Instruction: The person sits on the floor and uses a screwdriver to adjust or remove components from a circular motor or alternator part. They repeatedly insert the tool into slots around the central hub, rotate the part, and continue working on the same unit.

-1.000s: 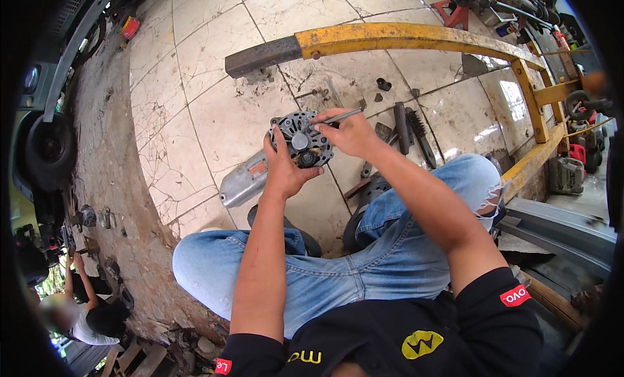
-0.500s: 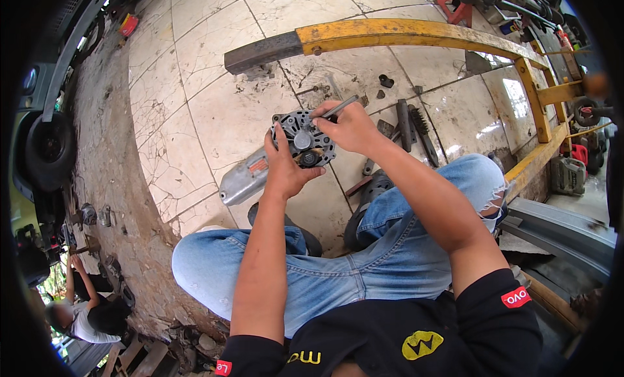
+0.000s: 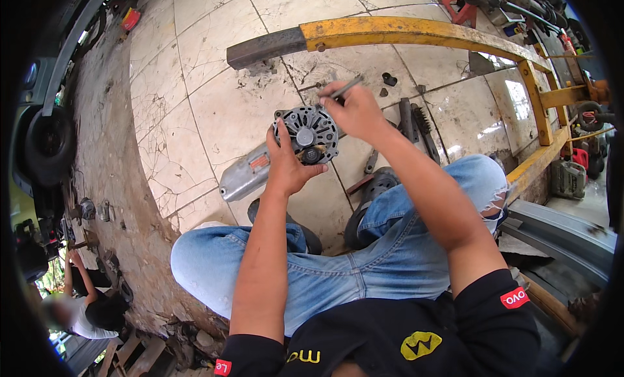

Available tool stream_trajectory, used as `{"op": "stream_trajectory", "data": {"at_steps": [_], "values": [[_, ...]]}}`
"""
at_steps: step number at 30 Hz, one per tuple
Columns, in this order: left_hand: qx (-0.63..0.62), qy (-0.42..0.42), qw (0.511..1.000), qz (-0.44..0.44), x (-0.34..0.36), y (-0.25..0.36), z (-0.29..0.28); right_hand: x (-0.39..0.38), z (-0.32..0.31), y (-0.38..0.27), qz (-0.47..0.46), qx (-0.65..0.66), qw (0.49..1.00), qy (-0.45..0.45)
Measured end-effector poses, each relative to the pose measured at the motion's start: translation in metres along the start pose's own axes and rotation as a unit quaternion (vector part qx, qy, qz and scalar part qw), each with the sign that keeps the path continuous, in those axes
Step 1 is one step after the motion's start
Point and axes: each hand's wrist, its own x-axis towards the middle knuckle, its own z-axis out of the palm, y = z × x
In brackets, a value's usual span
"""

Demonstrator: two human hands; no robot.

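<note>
A round alternator (image 3: 304, 136) with a slotted grey metal housing stands between my knees, its vented end turned up. My left hand (image 3: 286, 168) grips its near left side, thumb and fingers spread round the rim. Just beyond its upper right edge, my right hand (image 3: 359, 116) is closed on a thin grey metal rod (image 3: 350, 86) that points up to the right. The rod's lower end is mostly hidden by my fingers; whether it touches the alternator I cannot tell. A long silver metal casing (image 3: 244, 177) with an orange label lies beside the alternator, on the left.
To the right lie a wire brush (image 3: 424, 130) and a dark metal bar (image 3: 407, 120). A yellow steel frame (image 3: 409, 30) crosses the tiled floor (image 3: 221, 117) ahead. A red stand (image 3: 459, 12) is farther off. Another person (image 3: 88, 315) works at the lower left.
My right hand has lifted slightly up and to the right with the rod, away from the alternator's top face. My left hand still holds the alternator in nearly the same place.
</note>
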Motion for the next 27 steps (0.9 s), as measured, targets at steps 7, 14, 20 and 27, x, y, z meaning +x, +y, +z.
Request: {"op": "stream_trajectory", "data": {"at_steps": [7, 14, 20, 27], "values": [[0.013, -0.006, 1.000, 0.007, 0.001, -0.006, -0.002, 0.002, 0.001, -0.010, 0.044, -0.048, 0.990, -0.128], [0.024, -0.006, 1.000, -0.006, -0.001, -0.008, -0.003, 0.014, -0.004, -0.024, -0.013, -0.105, 0.985, -0.136], [0.003, -0.007, 1.000, -0.013, 0.002, -0.007, 0.000, 0.030, 0.014, -0.010, -0.102, -0.196, 0.971, -0.095], [0.013, -0.016, 1.000, 0.011, 0.003, -0.010, -0.005, 0.028, 0.009, -0.030, -0.032, -0.221, 0.942, -0.249]]}}
